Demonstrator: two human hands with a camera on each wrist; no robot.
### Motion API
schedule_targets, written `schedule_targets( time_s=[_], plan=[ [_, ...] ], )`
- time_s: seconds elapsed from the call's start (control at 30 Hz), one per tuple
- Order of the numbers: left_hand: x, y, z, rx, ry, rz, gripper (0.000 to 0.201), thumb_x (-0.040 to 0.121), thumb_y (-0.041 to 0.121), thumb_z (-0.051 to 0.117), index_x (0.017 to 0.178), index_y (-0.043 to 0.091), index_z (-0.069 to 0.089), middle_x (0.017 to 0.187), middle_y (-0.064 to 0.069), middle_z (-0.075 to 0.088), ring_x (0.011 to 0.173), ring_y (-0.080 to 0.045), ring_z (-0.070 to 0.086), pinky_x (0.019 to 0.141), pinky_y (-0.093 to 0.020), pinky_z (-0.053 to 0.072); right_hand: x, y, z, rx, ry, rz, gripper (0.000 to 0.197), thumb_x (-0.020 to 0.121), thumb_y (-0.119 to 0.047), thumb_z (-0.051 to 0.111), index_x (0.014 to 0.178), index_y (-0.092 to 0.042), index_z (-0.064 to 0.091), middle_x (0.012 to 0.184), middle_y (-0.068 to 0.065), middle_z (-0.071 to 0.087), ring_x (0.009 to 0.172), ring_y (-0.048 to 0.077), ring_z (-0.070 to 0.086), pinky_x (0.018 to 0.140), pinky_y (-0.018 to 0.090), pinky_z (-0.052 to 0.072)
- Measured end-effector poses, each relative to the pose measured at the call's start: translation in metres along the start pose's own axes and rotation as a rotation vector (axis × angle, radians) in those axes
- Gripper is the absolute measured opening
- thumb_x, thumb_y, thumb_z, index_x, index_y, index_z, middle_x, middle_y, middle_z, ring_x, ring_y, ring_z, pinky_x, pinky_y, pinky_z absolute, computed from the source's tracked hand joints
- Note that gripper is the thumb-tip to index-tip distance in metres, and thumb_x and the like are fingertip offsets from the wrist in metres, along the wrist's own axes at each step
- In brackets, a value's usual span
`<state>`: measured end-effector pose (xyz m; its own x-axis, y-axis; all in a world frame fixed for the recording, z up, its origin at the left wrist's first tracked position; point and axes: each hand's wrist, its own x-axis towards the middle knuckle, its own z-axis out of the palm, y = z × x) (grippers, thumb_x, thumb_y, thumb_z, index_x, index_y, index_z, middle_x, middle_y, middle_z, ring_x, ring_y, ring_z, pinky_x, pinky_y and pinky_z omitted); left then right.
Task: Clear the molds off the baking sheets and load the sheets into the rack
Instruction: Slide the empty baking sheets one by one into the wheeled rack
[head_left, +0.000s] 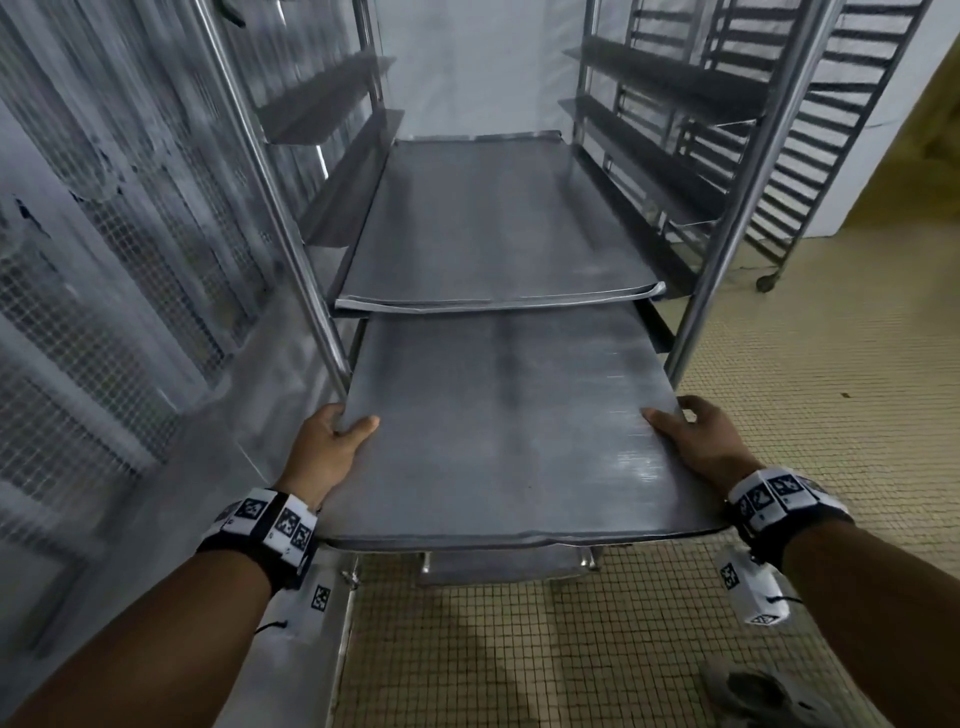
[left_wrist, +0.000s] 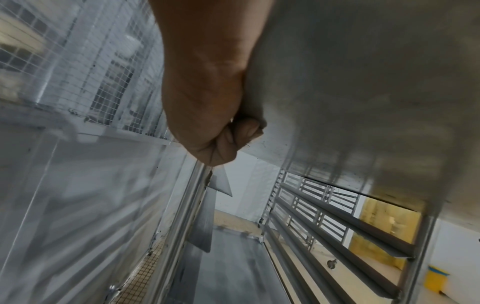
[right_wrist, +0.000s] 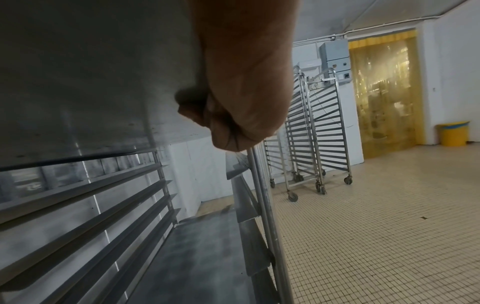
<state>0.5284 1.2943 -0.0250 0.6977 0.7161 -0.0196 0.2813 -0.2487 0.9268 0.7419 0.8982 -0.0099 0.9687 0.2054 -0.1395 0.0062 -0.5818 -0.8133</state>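
A bare grey baking sheet (head_left: 509, 431) lies half inside the steel rack (head_left: 291, 218), its near half sticking out toward me. My left hand (head_left: 332, 431) grips its left edge, thumb on top, fingers curled underneath. My right hand (head_left: 691, 431) grips the right edge the same way. Another sheet (head_left: 493, 228) sits on the rails one level above. From below, the left wrist view shows my left hand (left_wrist: 223, 131) curled under the sheet's underside (left_wrist: 363, 82). The right wrist view shows my right hand (right_wrist: 233, 115) under the same sheet (right_wrist: 91, 72). No molds are in view.
Wire-mesh panels (head_left: 119, 249) stand close on the left. Several empty wheeled racks (right_wrist: 311, 133) stand at the back right. A yellow strip curtain (right_wrist: 384, 92) and a yellow bin (right_wrist: 453, 133) lie beyond them. Beige tiled floor (head_left: 779, 415) spreads to the right.
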Motion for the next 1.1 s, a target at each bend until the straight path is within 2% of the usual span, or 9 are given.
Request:
schedule_targets(
  time_s=[0.17,0.3,0.37,0.47,0.57,0.7,0.83,1.0,1.1],
  plan=[
    [0.009,-0.007,-0.001,0.031,-0.028,0.005,0.017,0.086,0.039,0.075,0.095,0.027,0.068,0.094,0.003,0.075,0.085,-0.019,0.074,0.083,-0.047,0.06,0.009,0.002,0.001,-0.016,0.003,-0.006,0.056,0.087,-0.049,0.069,0.128,-0.013,0.059,0.103,0.002,0.063,0.074,0.006,0.055,0.062,0.024,0.041],
    [0.011,-0.001,-0.008,0.334,-0.145,-0.021,0.067,0.081,0.077,0.053,0.126,0.027,0.055,0.121,0.0,0.068,0.109,-0.028,0.067,0.094,-0.044,0.053,0.011,0.003,-0.002,-0.105,-0.016,-0.024,0.063,0.084,-0.058,0.067,0.128,-0.013,0.059,0.114,0.009,0.069,0.086,0.021,0.063,0.074,0.031,0.049],
    [0.006,0.009,-0.01,0.591,-0.186,-0.027,0.07,0.094,0.067,0.042,0.146,0.022,0.034,0.137,-0.012,0.057,0.122,-0.037,0.057,0.099,-0.043,0.046,0.008,-0.001,-0.008,-0.263,-0.018,-0.069,0.064,0.086,-0.061,0.063,0.128,-0.013,0.057,0.119,0.013,0.067,0.095,0.029,0.063,0.084,0.036,0.048],
    [-0.009,0.033,-0.009,0.966,-0.16,0.095,0.072,0.097,0.06,0.04,0.154,0.02,0.018,0.148,-0.022,0.041,0.13,-0.043,0.044,0.103,-0.052,0.04,0.0,-0.015,-0.015,-0.48,0.024,-0.193,0.064,0.09,-0.057,0.058,0.138,-0.016,0.05,0.13,0.015,0.057,0.112,0.036,0.059,0.093,0.041,0.046],
    [-0.035,0.052,0.01,1.089,-0.245,0.237,0.074,0.093,0.062,0.047,0.153,0.024,0.027,0.157,-0.011,0.031,0.141,-0.035,0.032,0.109,-0.055,0.034,-0.02,-0.029,-0.014,-0.553,0.029,-0.35,0.06,0.088,-0.06,0.053,0.134,-0.022,0.054,0.134,0.013,0.055,0.119,0.035,0.054,0.098,0.043,0.047],
    [-0.087,0.065,0.055,0.946,-0.403,0.394,0.073,0.092,0.068,0.044,0.151,0.025,0.036,0.158,-0.003,0.032,0.146,-0.024,0.028,0.115,-0.045,0.031,-0.063,-0.046,0.01,-0.618,-0.136,-0.526,0.074,0.081,-0.074,0.034,0.126,-0.023,0.061,0.128,0.007,0.061,0.118,0.029,0.056,0.099,0.042,0.046],
    [-0.14,0.057,0.086,0.924,-0.381,0.448,0.068,0.093,0.068,0.036,0.148,0.028,0.04,0.156,0.004,0.036,0.144,-0.02,0.03,0.114,-0.045,0.031,-0.105,-0.032,0.034,-0.704,-0.231,-0.684,0.064,0.088,-0.079,0.028,0.096,-0.026,0.064,0.108,0.0,0.065,0.104,0.025,0.062,0.09,0.041,0.048],
    [-0.174,0.026,0.084,1.009,-0.196,0.544,0.057,0.097,0.064,0.024,0.139,0.032,0.046,0.151,0.003,0.04,0.143,-0.02,0.031,0.111,-0.058,0.022,-0.128,0.002,0.04,-0.714,-0.155,-0.774,0.053,0.097,-0.061,0.038,0.132,-0.028,0.058,0.143,-0.001,0.053,0.137,0.021,0.043,0.109,0.044,0.033],
    [-0.183,0.017,0.082,0.999,-0.076,0.568,0.055,0.097,0.062,0.021,0.134,0.036,0.052,0.143,0.004,0.049,0.138,-0.02,0.041,0.108,-0.065,0.021,-0.138,0.013,0.04,-0.722,-0.069,-0.808,0.047,0.098,-0.056,0.036,0.13,-0.03,0.06,0.141,-0.002,0.056,0.135,0.023,0.046,0.107,0.046,0.035]
  ],
)
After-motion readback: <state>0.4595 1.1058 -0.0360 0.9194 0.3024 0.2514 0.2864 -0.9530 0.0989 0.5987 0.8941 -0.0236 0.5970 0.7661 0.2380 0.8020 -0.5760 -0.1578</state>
